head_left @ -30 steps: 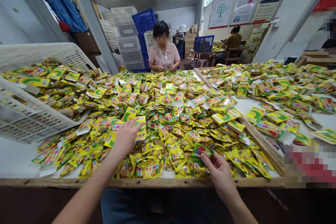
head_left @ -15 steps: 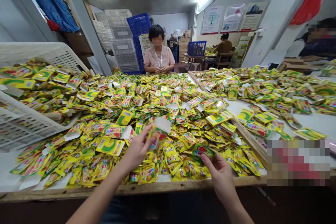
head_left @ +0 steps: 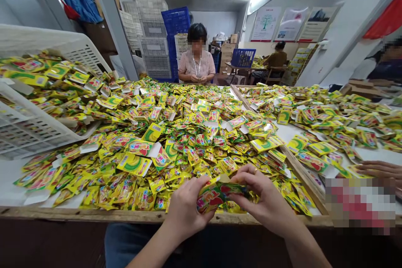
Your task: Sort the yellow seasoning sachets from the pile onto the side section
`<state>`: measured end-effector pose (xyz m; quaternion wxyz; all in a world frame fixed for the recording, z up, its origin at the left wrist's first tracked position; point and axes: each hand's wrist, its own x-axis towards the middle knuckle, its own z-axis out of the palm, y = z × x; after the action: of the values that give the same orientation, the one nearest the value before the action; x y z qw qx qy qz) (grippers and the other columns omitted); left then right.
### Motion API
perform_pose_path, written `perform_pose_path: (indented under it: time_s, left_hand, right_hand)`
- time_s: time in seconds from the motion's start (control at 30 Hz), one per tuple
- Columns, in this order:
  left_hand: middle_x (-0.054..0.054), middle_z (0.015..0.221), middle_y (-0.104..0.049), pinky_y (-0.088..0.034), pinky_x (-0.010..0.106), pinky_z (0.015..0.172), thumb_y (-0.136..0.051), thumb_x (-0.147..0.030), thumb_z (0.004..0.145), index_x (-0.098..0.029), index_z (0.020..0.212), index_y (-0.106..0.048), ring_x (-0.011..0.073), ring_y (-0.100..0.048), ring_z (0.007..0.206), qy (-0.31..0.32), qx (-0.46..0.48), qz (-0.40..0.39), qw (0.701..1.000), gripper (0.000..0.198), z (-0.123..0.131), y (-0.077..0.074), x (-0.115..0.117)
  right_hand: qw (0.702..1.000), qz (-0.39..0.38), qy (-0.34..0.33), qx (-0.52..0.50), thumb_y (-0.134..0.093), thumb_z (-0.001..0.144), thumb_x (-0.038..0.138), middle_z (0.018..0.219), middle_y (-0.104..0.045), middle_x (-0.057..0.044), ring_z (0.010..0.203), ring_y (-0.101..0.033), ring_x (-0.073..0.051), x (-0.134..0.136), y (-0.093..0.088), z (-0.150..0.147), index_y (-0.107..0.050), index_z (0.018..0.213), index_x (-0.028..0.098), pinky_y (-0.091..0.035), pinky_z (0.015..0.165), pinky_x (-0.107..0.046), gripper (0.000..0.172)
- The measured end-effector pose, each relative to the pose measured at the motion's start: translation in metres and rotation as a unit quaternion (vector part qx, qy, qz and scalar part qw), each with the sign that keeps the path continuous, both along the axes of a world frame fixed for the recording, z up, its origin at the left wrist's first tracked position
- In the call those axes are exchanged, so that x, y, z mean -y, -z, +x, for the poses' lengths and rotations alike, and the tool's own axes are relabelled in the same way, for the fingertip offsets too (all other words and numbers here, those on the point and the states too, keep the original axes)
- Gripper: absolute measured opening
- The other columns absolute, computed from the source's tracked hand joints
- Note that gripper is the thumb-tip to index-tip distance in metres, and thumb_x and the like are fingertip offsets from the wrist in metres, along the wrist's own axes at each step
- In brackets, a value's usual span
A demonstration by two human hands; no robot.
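My left hand point(head_left: 185, 206) and right hand point(head_left: 266, 197) pinch one printed sachet point(head_left: 217, 193) between them, held clear of the yellow sachet heap point(head_left: 147, 167). A tilted white plastic crate point(head_left: 31, 127) lies open toward the heap at left.

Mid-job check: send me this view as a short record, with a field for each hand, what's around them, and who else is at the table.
left hand: left hand grips one end of a green-and-red sachet
right hand: right hand grips the sachet's other end
around hands: heap of yellow sachets on a wooden-rimmed table
container: tilted white plastic crate at far left, resting on the heap
others: person across the table; co-worker's hand at right
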<state>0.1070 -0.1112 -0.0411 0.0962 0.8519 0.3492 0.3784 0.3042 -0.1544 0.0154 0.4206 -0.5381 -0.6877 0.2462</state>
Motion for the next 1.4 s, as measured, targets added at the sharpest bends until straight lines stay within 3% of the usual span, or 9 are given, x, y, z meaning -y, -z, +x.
perform_pose_path:
  time_s: [0.27, 0.5, 0.63, 0.77, 0.93, 1.07, 1.17, 1.3, 1.4]
  left_hand:
    - [0.003, 0.091, -0.068, -0.053, 0.029, 0.064, -0.069, -0.027, 0.067, -0.023, 0.108, -0.046, 0.0195, -0.066, 0.076, -0.003, 0.046, 0.008, 0.999, 0.048, 0.004, 0.006, 0.007]
    - [0.007, 0.092, -0.067, -0.055, 0.030, 0.064, -0.067, -0.028, 0.069, -0.020, 0.115, -0.044, 0.0218, -0.068, 0.077, -0.103, 0.035, 0.017, 0.994, 0.052, 0.011, 0.018, 0.014]
    - [0.006, 0.091, -0.069, -0.057, 0.030, 0.064, -0.069, -0.028, 0.065, -0.019, 0.116, -0.045, 0.0214, -0.069, 0.073, -0.090, 0.030, -0.024, 0.995, 0.057, 0.010, 0.020, 0.013]
    - [0.005, 0.093, -0.070, -0.057, 0.029, 0.067, -0.068, -0.030, 0.066, -0.020, 0.115, -0.047, 0.0204, -0.069, 0.076, -0.075, 0.068, -0.048, 0.994, 0.055, 0.007, 0.017, 0.014]
    - [0.005, 0.092, -0.069, -0.057, 0.030, 0.069, -0.067, -0.032, 0.067, -0.020, 0.113, -0.048, 0.0207, -0.069, 0.077, -0.092, 0.078, -0.064, 0.991, 0.052, 0.009, 0.012, 0.016]
    - [0.005, 0.094, -0.069, -0.057, 0.030, 0.069, -0.065, -0.033, 0.068, -0.020, 0.114, -0.048, 0.0215, -0.069, 0.081, -0.093, 0.085, -0.074, 0.989, 0.051, 0.010, 0.011, 0.017]
    - [0.006, 0.095, -0.069, -0.056, 0.032, 0.069, -0.062, -0.031, 0.070, -0.022, 0.113, -0.049, 0.0222, -0.069, 0.081, -0.087, 0.071, -0.068, 0.991, 0.046, 0.010, 0.013, 0.017]
    - [0.006, 0.096, -0.067, -0.055, 0.034, 0.071, -0.068, -0.031, 0.067, -0.022, 0.113, -0.050, 0.0229, -0.067, 0.084, -0.070, 0.086, -0.082, 0.991, 0.051, 0.009, 0.009, 0.014]
    - [0.006, 0.092, -0.064, -0.055, 0.033, 0.066, -0.070, -0.043, 0.070, -0.020, 0.118, -0.047, 0.0213, -0.066, 0.079, -0.087, 0.160, -0.174, 0.968, 0.058, 0.010, 0.004, 0.013]
  right_hand:
    - [0.975, -0.032, 0.070, -0.211, -0.082, 0.059, 0.036, 0.077, -0.067, -0.003, 0.070, -0.063, -0.017, -0.014, 0.022, -0.014, -0.067, 0.081, 0.019, -0.053, 0.061, -0.027, 0.031]
    - [0.961, 0.108, 0.144, -0.209, -0.078, 0.066, 0.037, 0.071, -0.060, -0.001, 0.061, -0.057, -0.013, -0.015, 0.037, -0.036, -0.068, 0.077, 0.021, -0.048, 0.052, -0.023, 0.022]
    - [0.975, 0.087, 0.118, -0.165, -0.076, 0.069, 0.038, 0.063, -0.060, 0.000, 0.053, -0.055, -0.012, -0.017, 0.039, -0.034, -0.064, 0.072, 0.020, -0.046, 0.046, -0.022, 0.022]
    - [0.987, 0.135, 0.080, -0.037, -0.072, 0.074, 0.035, 0.072, -0.065, -0.003, 0.072, -0.060, -0.019, -0.018, 0.034, -0.025, -0.068, 0.075, 0.022, -0.051, 0.069, -0.033, 0.014]
    - [0.975, 0.190, 0.094, 0.059, -0.065, 0.081, 0.033, 0.085, -0.063, -0.007, 0.110, -0.047, -0.029, -0.010, 0.034, -0.025, -0.073, 0.083, 0.029, -0.037, 0.095, -0.051, 0.009]
    - [0.992, 0.108, 0.033, 0.058, -0.060, 0.083, 0.040, 0.124, -0.054, -0.010, 0.133, -0.025, -0.033, 0.000, 0.041, -0.028, -0.073, 0.096, 0.031, -0.022, 0.105, -0.061, 0.020]
    - [1.000, -0.001, -0.016, -0.012, -0.064, 0.078, 0.046, 0.133, -0.050, -0.011, 0.133, -0.030, -0.035, 0.000, 0.043, -0.029, -0.073, 0.093, 0.027, -0.022, 0.106, -0.060, 0.026]
    - [0.979, -0.123, -0.040, -0.159, -0.068, 0.073, 0.048, 0.092, -0.071, -0.010, 0.097, -0.062, -0.030, -0.009, 0.046, -0.031, -0.074, 0.075, 0.020, -0.049, 0.086, -0.045, 0.029]
    - [0.940, -0.145, 0.001, -0.309, -0.069, 0.073, 0.046, 0.074, -0.073, -0.006, 0.075, -0.067, -0.022, -0.013, 0.050, -0.031, -0.074, 0.079, 0.019, -0.054, 0.071, -0.034, 0.028]
